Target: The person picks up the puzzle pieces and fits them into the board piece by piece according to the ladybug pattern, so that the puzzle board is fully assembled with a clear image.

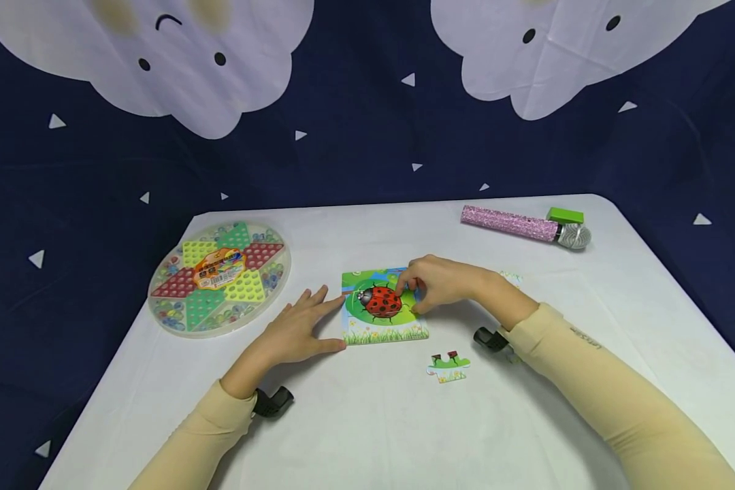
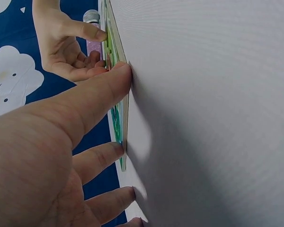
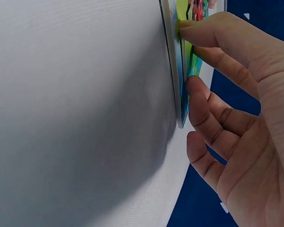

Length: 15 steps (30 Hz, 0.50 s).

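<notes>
A ladybug jigsaw puzzle point(image 1: 367, 333) lies in its flat square board on the white table. My left hand point(image 1: 294, 332) is spread beside it, with thumb and index finger against the board's left edge. Over the right part of the picture, my right hand point(image 1: 446, 280) pinches a green puzzle piece point(image 1: 409, 304) between thumb and fingers, right at the board's surface. Its thumb point(image 3: 194, 32) and curled fingers cover much of that piece. A loose puzzle piece point(image 1: 450, 367) with grass and dark red bits lies nearer to me, below the board's right corner.
A round Chinese checkers set point(image 1: 202, 316) with marbles lies at the left. Toward the back right are a pink glittery microphone point(image 1: 508, 222) and a green block point(image 1: 565, 216). Another puzzle piece point(image 1: 512, 278) shows partly behind my right forearm. A dark cloud-print cloth point(image 1: 367, 102) hangs behind the table.
</notes>
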Tool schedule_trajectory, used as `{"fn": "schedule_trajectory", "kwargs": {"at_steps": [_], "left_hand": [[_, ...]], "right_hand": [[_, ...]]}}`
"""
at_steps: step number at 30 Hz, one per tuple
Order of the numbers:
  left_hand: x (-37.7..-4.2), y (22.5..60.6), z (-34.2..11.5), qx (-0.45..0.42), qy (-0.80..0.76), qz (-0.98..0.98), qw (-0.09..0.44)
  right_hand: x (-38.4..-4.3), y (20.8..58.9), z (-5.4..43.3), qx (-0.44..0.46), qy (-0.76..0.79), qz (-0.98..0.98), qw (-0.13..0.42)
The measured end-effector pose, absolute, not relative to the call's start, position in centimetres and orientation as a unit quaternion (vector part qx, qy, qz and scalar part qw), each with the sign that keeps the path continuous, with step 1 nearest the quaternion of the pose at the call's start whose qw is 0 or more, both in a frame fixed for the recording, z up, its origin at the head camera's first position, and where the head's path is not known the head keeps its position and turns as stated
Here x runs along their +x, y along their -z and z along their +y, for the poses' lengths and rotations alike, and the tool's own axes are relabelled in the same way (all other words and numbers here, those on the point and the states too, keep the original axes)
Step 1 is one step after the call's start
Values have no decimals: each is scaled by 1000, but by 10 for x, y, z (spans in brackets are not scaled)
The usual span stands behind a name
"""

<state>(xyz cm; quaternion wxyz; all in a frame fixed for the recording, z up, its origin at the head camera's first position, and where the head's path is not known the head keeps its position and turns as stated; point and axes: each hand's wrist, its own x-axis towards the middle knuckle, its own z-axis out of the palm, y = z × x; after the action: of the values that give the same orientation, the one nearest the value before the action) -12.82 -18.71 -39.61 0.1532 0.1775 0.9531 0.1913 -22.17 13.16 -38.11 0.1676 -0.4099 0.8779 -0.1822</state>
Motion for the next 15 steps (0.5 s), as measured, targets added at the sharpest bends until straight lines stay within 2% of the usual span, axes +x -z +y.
{"fn": "schedule_trajectory", "kwargs": {"at_steps": [15], "left_hand": [[-128,396,-187,178,-187,954,150]], "right_hand": [[-219,381,134,-420,195,870,170]]}}
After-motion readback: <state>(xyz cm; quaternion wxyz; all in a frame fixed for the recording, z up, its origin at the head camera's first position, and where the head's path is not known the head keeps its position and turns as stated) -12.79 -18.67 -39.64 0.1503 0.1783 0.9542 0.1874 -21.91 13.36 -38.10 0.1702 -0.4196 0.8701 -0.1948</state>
